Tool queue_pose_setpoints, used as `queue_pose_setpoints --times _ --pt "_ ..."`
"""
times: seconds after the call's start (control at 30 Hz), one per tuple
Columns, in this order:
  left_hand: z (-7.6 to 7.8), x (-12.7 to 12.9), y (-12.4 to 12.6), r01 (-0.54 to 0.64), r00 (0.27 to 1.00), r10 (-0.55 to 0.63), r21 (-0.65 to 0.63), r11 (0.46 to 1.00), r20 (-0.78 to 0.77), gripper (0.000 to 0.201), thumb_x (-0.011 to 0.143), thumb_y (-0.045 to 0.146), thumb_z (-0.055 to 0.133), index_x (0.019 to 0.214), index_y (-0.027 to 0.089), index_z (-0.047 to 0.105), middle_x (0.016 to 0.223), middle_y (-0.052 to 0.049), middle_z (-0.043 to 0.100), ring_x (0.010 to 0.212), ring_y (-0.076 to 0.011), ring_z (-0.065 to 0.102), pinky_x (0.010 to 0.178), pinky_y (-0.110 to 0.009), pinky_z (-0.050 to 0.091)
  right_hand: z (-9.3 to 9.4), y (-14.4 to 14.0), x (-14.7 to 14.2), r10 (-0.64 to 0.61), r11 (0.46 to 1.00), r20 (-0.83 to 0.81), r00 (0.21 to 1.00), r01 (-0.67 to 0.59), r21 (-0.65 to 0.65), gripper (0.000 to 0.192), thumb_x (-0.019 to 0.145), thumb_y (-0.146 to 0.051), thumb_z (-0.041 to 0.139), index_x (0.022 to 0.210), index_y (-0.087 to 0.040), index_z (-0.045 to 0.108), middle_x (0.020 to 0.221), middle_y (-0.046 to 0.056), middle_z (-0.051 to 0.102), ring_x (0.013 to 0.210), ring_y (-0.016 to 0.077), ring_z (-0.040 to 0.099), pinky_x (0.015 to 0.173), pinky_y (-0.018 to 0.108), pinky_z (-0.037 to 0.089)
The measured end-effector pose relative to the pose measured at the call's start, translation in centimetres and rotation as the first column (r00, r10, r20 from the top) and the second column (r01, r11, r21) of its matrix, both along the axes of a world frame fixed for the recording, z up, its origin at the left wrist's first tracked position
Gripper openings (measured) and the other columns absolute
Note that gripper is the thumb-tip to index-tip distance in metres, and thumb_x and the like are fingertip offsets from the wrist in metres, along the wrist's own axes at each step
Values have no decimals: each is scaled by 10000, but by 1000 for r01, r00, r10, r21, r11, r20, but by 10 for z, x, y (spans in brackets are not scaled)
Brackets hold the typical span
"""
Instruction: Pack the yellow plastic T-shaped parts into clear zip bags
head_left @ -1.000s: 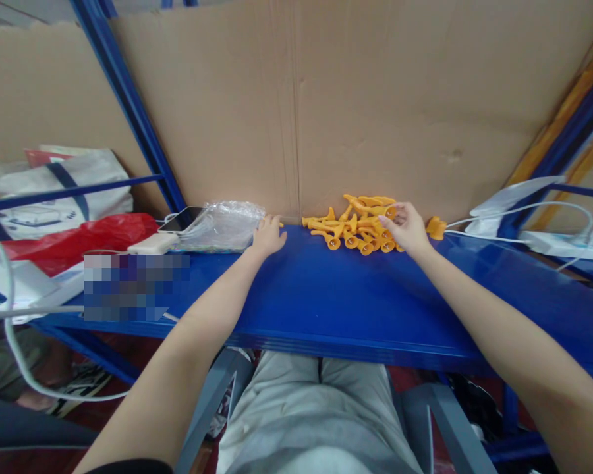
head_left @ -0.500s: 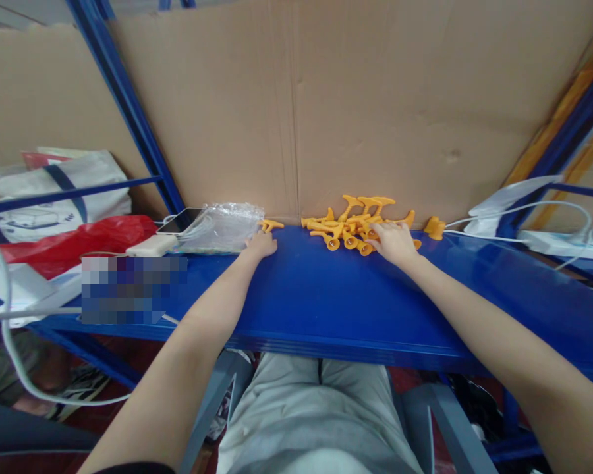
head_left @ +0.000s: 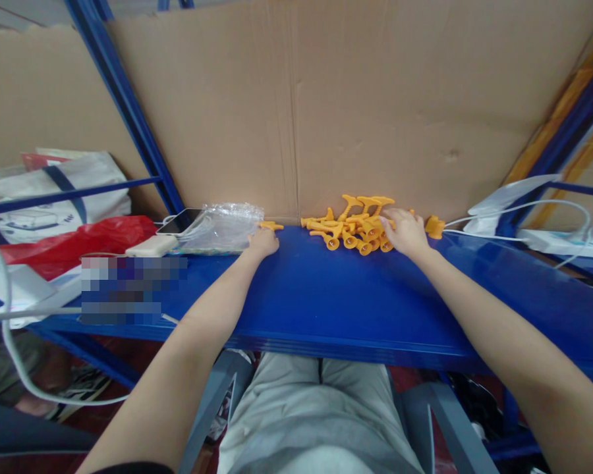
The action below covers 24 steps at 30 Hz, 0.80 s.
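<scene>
We see a heap of small orange plastic parts [head_left: 352, 227] lying at the back of a glossy blue metal shelf [head_left: 336, 296], pushed up against a creased brown cardboard sheet [head_left: 326, 105] that stands behind it. The parts are smooth and moulded, each a thin stem that flares into a round cup-like end, and they lie tangled across one another. Our right hand [head_left: 406, 232] rests palm down on the right edge of the heap, fingers spread loosely over the parts and touching them; whether it grips one we cannot tell. Our left hand [head_left: 263, 242] lies on the shelf well apart from the heap, curled loosely, with its fingertips just at a single orange part [head_left: 271, 225] that sits alone by the cardboard; whether it grips anything we cannot tell. Just to the left of that hand is a crinkled clear plastic bag [head_left: 223, 225], with a flat phone [head_left: 180, 220] and a white power bank [head_left: 151, 246] beside it. White cables [head_left: 524, 209] trail along the shelf's right end.
</scene>
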State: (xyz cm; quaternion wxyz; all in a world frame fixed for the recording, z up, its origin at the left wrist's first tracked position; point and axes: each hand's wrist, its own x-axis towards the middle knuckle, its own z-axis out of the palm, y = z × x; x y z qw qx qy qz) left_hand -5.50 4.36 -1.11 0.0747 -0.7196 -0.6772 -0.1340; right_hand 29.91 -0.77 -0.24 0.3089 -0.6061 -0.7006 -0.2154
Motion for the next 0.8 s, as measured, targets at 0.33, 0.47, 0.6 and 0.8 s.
queue_pose_setpoints --times 0.33,0.47,0.6,0.8 --pt "8 27 -18 115 988 -119 -42 992 -101 320 896 290 467 936 189 768 1078 -131 744 1094 -328 657 942 -474 502 -14 -4 87 -495 849 -193 847 425 -315 530 873 -227 441 1386 -110 507 1419 234 503 1304 391 463 1010 612 399" --pt "12 42 -32 228 963 -243 -130 965 -112 334 917 336 465 975 207 769 1119 -101 736 1095 -287 664 935 -379 505 -22 -9 98 -504 836 -213 837 411 -364 579 888 -304 455 1449 -156 445 1509 200 420 1357 405 405 1037 666 356" --pt "12 54 -44 351 924 -367 -143 925 -104 350 923 345 467 945 172 770 1041 -121 750 1028 -271 689 878 -336 515 -23 -8 98 -476 847 -215 853 378 -375 643 868 -294 461 1495 -173 378 1564 181 345 1385 402 372 1057 676 333" --pt "5 61 -43 525 845 -532 -111 844 -47 295 895 278 488 862 185 765 952 -78 759 940 -200 695 854 -268 504 -21 -7 98 -458 842 -196 867 352 -410 691 855 -285 457 1519 -150 323 1594 183 278 1411 420 322 1069 691 292"
